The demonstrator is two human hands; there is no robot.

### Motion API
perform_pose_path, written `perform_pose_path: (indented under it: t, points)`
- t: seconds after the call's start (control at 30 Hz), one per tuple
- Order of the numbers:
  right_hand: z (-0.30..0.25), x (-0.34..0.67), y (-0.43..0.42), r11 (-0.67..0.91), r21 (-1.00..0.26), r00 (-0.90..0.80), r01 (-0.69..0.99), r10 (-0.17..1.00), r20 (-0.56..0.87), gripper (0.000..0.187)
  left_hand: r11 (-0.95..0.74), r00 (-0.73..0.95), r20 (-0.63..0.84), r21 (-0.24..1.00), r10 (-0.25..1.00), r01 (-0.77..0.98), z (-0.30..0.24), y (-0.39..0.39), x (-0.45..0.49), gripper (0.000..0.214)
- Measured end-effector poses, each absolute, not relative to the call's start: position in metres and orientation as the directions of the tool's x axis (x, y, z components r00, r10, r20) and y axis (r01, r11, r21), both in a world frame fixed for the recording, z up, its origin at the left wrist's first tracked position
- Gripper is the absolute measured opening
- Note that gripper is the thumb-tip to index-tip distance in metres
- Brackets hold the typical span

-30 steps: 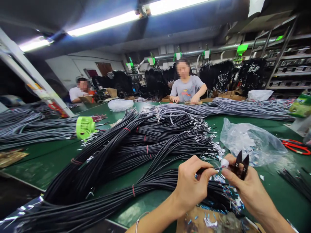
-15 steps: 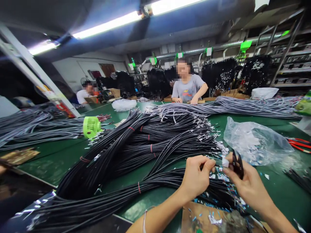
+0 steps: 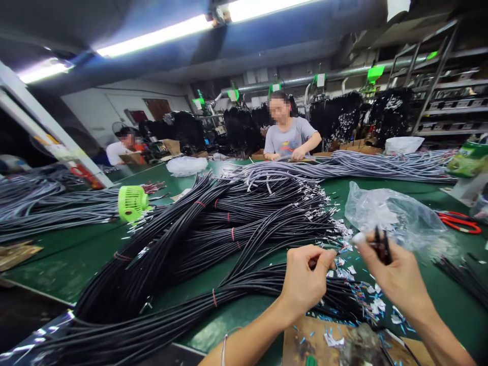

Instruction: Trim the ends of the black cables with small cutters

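Above the green table (image 3: 76, 254), the left hand (image 3: 305, 282) pinches a black cable (image 3: 244, 264) whose end points rightward toward the right hand (image 3: 396, 277), fingers closed around small snips (image 3: 382, 245).

Matt black cables (image 3: 198, 239), crinkly clear plastic bag (image 3: 396, 216)

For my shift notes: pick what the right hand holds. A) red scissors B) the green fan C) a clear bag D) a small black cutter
D: the right hand grips a small black cutter with its blades pointing up, while the red scissors, green fan and clear bag lie apart on the table.
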State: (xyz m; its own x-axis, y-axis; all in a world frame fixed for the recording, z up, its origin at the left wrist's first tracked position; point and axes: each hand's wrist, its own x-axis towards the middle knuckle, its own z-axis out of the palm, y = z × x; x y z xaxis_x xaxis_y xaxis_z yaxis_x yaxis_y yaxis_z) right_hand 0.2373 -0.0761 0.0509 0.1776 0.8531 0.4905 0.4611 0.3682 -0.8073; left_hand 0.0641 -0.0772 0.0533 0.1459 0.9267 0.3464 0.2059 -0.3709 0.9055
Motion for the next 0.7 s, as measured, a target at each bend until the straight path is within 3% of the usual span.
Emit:
perform_pose_path:
  t: [0.1, 0.4, 0.57, 0.63, 0.7]
  points:
    - [0.057, 0.228, -0.08, 0.35, -0.841, 0.069, 0.414, 0.908, 0.412, 0.023, -0.416, 0.149, 0.39, 0.875, 0.909, 0.246, 0.051, -0.078, 0.066, 0.029]
    - [0.051, 0.229, -0.079, 0.261, -0.932, 0.051, 0.252, 0.958, 0.282, 0.027, -0.527, 0.119, 0.515, 0.803, 0.849, 0.278, 0.05, -0.078, 0.067, 0.016]
    - [0.041, 0.227, -0.08, 0.264, -0.964, -0.173, 0.01, 0.95, 0.259, 0.027, -0.443, 0.156, 0.42, 0.879, 0.894, 0.173, 0.044, -0.074, 0.068, 0.019]
    - [0.043, 0.227, -0.078, 0.361, -0.927, -0.187, 0.104, 0.922, 0.338, 0.022, -0.397, 0.19, 0.369, 0.906, 0.91, 0.143, 0.043, -0.074, 0.068, 0.02]
    - [0.047, 0.228, -0.076, 0.46, -0.826, -0.136, 0.326, 0.887, 0.441, 0.016, -0.38, 0.172, 0.355, 0.913, 0.919, 0.146, 0.042, -0.075, 0.07, 0.016]
